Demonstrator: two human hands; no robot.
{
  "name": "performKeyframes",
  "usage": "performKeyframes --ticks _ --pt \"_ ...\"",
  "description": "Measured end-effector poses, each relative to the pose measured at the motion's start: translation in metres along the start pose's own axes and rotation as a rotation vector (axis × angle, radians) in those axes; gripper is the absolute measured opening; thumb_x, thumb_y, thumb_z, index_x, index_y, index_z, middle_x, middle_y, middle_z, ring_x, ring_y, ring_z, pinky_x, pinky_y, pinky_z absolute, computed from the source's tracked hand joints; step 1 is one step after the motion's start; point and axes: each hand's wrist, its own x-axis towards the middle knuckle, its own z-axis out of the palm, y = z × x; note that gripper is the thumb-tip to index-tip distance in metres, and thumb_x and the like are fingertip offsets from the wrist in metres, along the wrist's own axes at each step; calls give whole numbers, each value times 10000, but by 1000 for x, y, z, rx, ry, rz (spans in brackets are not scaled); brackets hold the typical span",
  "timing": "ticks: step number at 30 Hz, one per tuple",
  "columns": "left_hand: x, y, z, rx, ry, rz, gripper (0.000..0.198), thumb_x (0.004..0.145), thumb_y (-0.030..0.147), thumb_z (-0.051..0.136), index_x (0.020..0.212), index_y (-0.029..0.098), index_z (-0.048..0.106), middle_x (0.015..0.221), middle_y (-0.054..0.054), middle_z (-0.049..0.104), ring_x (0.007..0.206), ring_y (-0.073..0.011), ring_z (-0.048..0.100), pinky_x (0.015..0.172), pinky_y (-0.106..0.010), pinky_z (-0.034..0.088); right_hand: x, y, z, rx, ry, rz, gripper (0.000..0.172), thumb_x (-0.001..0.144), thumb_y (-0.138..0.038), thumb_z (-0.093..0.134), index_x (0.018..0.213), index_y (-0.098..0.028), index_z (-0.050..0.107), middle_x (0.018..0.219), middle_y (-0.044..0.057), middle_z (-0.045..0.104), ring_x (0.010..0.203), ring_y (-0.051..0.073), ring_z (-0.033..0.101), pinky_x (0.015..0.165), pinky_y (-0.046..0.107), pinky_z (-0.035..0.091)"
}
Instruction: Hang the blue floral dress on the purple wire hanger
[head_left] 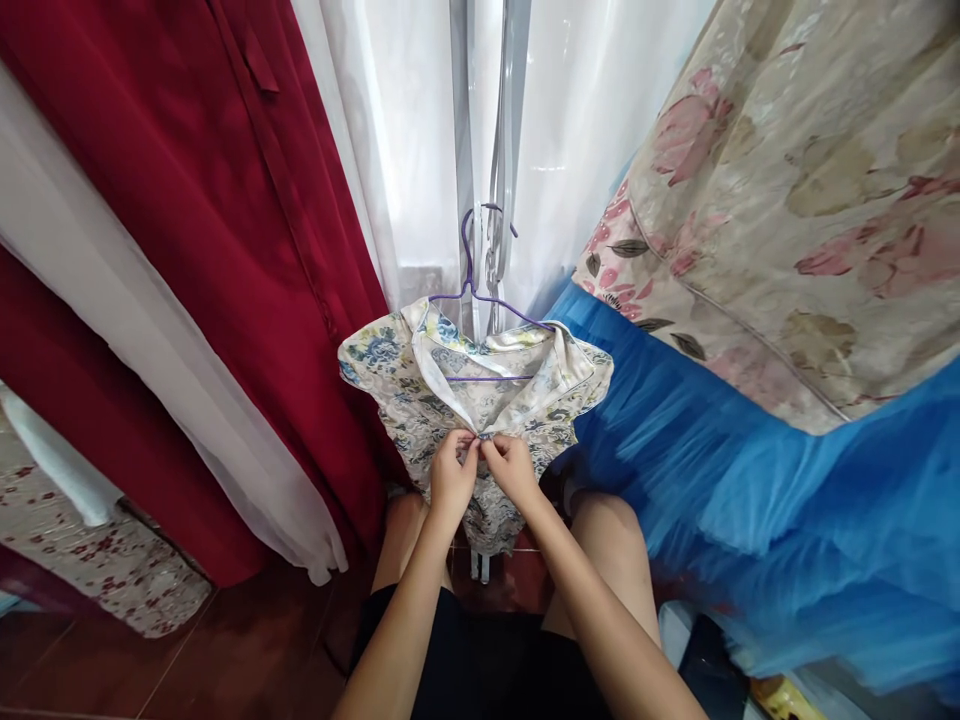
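A floral blouse (397, 375) in cream, blue and yellow-green hangs on a purple wire hanger (470, 270) right in front of me. Its collar lies open in a V. At the bottom of that V, my left hand (454, 470) pinches the fabric edge from the left. My right hand (511, 468) pinches the edge from the right, close beside the other. A small dark spot, perhaps a button, shows between the fingertips; its detail is too small to make out. The lower part of the blouse hangs between my knees, partly behind my hands.
Red curtain-like cloth (300, 250) hangs at left, with white sheer cloth (187, 330) beside it. Behind the hanger hangs white fabric (577, 130) with grey ribbons (461, 120). Rose-patterned cloth (750, 200) and blue tulle (675, 450) fill the right. Reddish tiles (225, 640) cover the floor.
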Motion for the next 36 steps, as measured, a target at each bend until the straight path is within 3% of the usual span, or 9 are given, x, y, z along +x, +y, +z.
performKeyframes --ticks 7,10,12,14,16,22,26,30,36 --pt "-15 26 -4 61 -186 55 152 959 300 532 876 211 624 851 -37 673 803 -193 630 774 -296 455 -34 4 -26 72 -34 10 354 889 -351 512 569 -208 466 526 -48 366 526 124 352 532 265 262" --pt "-21 35 -10 103 -247 36 207 956 270 504 782 206 595 694 7 585 648 -161 532 657 -271 374 -42 4 -34 92 -69 -11 100 833 -271 563 814 -191 620 604 -44 511 563 140 448 575 257 339" --pt "-27 40 -13 125 -274 12 246 950 260 498 726 199 582 626 24 540 584 -145 478 607 -264 330 -46 4 -35 61 -128 -43 131 801 -243 606 923 -202 626 664 -36 588 593 150 501 606 258 363" --pt "-34 46 -14 80 -287 -42 262 944 281 511 714 189 595 632 16 565 598 -144 498 603 -260 341 -48 5 -31 6 -180 -77 65 833 -271 609 826 -211 584 656 -27 583 592 154 499 602 263 339" --pt "-37 55 -15 -68 -287 -117 275 935 324 535 721 174 621 675 -4 606 656 -152 546 632 -258 383 -48 6 -26 -28 -199 -98 201 896 -310 561 724 -220 509 617 -27 523 574 152 461 590 270 300" --pt "16 121 -29 -553 -149 -250 356 845 475 701 734 140 657 546 58 400 481 -65 302 477 -212 232 -52 7 -23 -20 -164 -118 275 984 -362 473 748 -236 414 614 -53 394 569 149 407 592 272 281" --pt "75 180 -45 -700 -177 -138 318 818 428 780 762 132 679 577 53 423 452 -34 262 430 -193 181 -57 4 -38 -27 -174 -139 318 1000 -372 468 734 -237 358 629 -52 384 584 146 423 606 268 303" --pt "102 217 -58 -713 -139 0 290 886 402 730 751 151 673 566 50 413 432 -41 261 404 -196 208 -65 5 -50 -19 -251 -129 327 998 -367 489 725 -234 367 624 -48 411 593 147 436 609 266 315" --pt "97 207 -78 -238 71 385 207 973 335 613 888 178 718 756 -29 645 673 -123 572 622 -229 451 -76 -4 -59 58 -341 -58 329 992 -370 531 716 -225 425 595 -45 475 569 138 450 581 258 326"
